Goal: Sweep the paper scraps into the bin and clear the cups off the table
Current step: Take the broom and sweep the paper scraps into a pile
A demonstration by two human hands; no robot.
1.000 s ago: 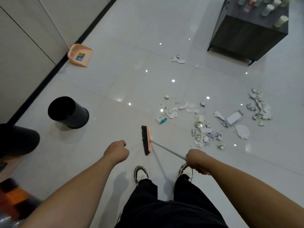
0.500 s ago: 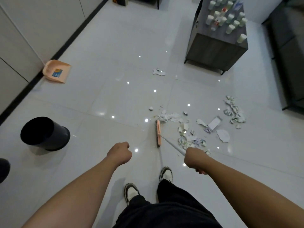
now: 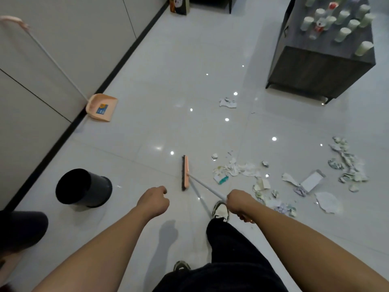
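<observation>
My right hand grips the white handle of a broom whose peach head rests on the floor, just left of the nearest paper scraps. More scraps lie scattered to the right, and one clump lies farther off. Empty, my left hand is a closed fist left of the broom. A black bin stands at the left. A peach dustpan leans by the wall. Several pale cups stand on the dark table at the far right.
A black-skirted wall runs along the left. A dark rounded object sits at the near left edge. A small open white box lies among the scraps. My legs and shoes are below the hands. The glossy tiled floor stretches ahead.
The broom head has swung back to the left of the scrap pile, bristles facing left. The view has shifted, showing more of the wall and dustpan handle. My left fist stays closed.
</observation>
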